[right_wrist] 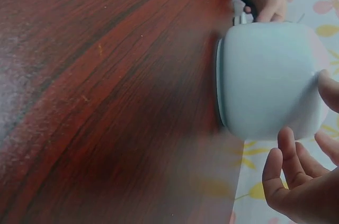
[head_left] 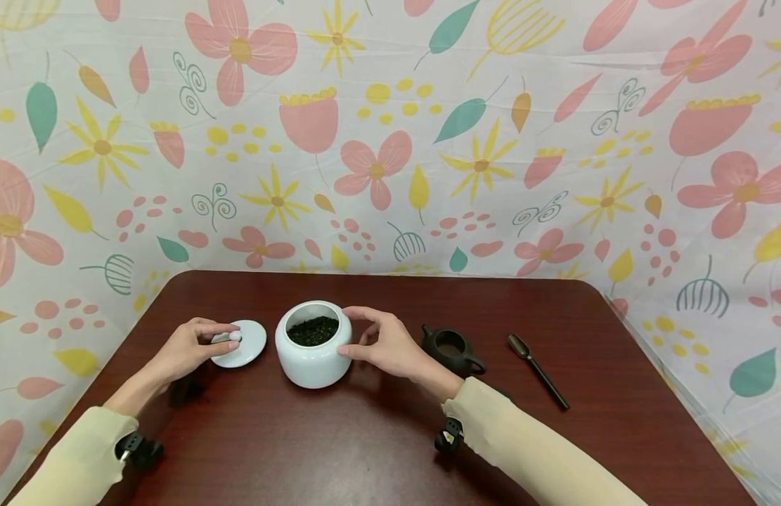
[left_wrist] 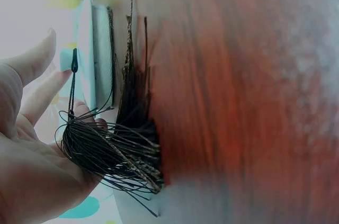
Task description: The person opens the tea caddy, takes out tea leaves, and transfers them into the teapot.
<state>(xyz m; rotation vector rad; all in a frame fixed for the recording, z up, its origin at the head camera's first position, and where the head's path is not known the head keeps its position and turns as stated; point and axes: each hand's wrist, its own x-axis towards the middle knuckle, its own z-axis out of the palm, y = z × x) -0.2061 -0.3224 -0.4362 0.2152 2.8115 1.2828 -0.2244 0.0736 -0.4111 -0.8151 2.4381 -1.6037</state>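
My left hand [head_left: 190, 348] pinches the knob of a round white lid [head_left: 254, 342] between thumb and fingertips. In the left wrist view a black tassel [left_wrist: 106, 152] with a cord loop lies in front of the palm, partly covering the fingers; the lid shows as a pale edge low at the table. To the right of the lid stands a white rounded jar [head_left: 313, 369], upright and holding dark loose leaves [head_left: 314, 330]. My right hand [head_left: 390, 344] holds the jar's right side, thumb at the front and forefinger at the back near the rim.
A small dark teapot [head_left: 455, 351] without a lid stands behind my right wrist. Farther right lies a dark scoop [head_left: 537, 369] with a long handle. The dark red wooden table [head_left: 339, 450] meets a flower-patterned cloth [head_left: 377, 232] at its back edge.
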